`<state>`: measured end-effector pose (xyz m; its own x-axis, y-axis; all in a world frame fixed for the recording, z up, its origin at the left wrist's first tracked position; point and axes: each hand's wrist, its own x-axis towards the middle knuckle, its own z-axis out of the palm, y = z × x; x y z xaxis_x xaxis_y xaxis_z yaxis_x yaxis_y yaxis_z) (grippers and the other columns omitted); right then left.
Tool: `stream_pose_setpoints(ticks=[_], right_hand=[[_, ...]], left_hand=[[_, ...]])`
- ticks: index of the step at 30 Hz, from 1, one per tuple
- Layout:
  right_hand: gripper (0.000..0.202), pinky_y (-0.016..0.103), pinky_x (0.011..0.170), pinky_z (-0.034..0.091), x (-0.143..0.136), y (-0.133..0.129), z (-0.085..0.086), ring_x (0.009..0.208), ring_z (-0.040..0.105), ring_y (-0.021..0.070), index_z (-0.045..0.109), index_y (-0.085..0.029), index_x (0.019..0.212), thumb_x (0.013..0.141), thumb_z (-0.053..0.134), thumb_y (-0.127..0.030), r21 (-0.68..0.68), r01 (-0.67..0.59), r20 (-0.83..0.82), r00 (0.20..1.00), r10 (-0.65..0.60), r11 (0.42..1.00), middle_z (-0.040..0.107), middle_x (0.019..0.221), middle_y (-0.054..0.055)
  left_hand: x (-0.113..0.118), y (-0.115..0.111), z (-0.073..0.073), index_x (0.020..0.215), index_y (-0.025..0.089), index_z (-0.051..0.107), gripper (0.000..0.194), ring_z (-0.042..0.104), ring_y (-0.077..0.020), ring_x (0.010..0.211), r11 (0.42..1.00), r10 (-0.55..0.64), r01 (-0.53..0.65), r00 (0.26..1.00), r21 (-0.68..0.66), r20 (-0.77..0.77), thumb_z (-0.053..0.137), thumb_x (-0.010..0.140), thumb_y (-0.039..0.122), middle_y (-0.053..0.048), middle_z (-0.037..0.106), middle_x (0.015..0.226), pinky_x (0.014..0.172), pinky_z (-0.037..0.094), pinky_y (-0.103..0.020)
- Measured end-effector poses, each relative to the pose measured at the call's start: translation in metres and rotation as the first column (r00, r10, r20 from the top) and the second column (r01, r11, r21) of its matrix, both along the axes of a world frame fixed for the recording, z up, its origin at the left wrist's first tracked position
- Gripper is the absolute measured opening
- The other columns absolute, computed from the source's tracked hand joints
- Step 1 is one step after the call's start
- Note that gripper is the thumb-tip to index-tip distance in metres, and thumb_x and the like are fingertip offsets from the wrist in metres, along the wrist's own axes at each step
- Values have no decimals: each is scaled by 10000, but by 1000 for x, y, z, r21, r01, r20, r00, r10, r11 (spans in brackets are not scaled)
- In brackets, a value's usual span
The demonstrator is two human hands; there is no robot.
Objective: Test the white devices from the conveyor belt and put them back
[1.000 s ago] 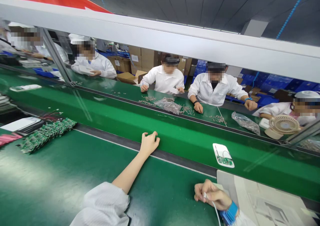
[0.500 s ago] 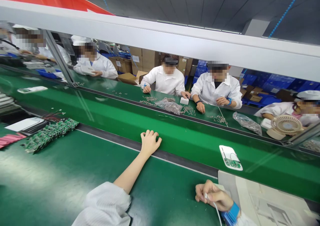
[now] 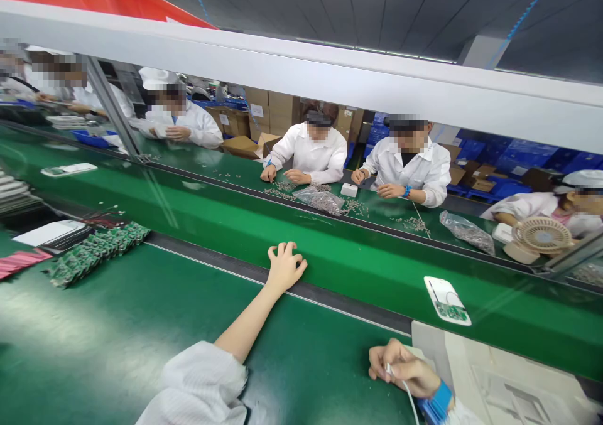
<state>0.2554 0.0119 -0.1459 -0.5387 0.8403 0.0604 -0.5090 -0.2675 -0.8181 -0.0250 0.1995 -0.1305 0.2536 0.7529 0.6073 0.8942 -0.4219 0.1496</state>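
My left hand (image 3: pixel 285 268) reaches forward across the dark edge strip to the near side of the green conveyor belt (image 3: pixel 339 268). Its fingers are apart and slightly bent, with nothing in them. At the lower right my right hand (image 3: pixel 407 367) is closed in a pinch on the end of a white cable (image 3: pixel 409 395); a small white tip shows between thumb and fingers. A blue wristband (image 3: pixel 436 403) is on that wrist. Beyond it, on the belt, lies a white panel (image 3: pixel 438 289) carrying a green circuit board (image 3: pixel 452 312).
A row of circuit boards (image 3: pixel 97 252) stands left on the green table (image 3: pixel 155 318). A pale fixture sheet (image 3: pixel 513 368) lies right. Across the belt, co-workers in white sit by bags of small parts (image 3: pixel 320 200) and a fan (image 3: pixel 541 235). Another white panel (image 3: pixel 70 169) rides far left.
Both white panels have shifted right along the belt. My hands have hardly moved. Across the belt, two co-workers have drawn their hands away from the small white box.
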Motion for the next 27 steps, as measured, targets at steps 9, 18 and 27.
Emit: stream_pose_setpoints(ticks=[9, 18, 27], right_hand=[[62, 366, 701, 343, -2, 0, 2, 657, 487, 157, 622, -183, 697, 676, 680, -186, 6, -3, 7, 1000, 3, 1000, 559, 615, 19], [85, 365, 697, 342, -2, -1, 1, 667, 484, 161, 612, -183, 685, 672, 691, -211, 4, 4, 29, 1000, -4, 1000, 552, 600, 16], [84, 368, 696, 345, -2, -1, 2, 662, 492, 159, 614, -179, 685, 669, 695, -192, 2, 5, 28, 1000, -5, 1000, 571, 608, 20]], left_hand=[[4, -4, 0, 604, 197, 619, 235, 399, -282, 1003, 999, -20, 20, 1000, -36, 13, 506, 793, 282, -87, 520, 1033, 874, 248, -521], [3, -4, 0, 564, 183, 589, 261, 402, -288, 999, 999, -25, 27, 999, -33, 37, 499, 794, 265, -92, 515, 1026, 873, 248, -533], [3, -3, 0, 535, 180, 587, 294, 404, -284, 993, 999, -32, 33, 998, -29, 46, 499, 801, 270, -84, 520, 1012, 876, 245, -530]])
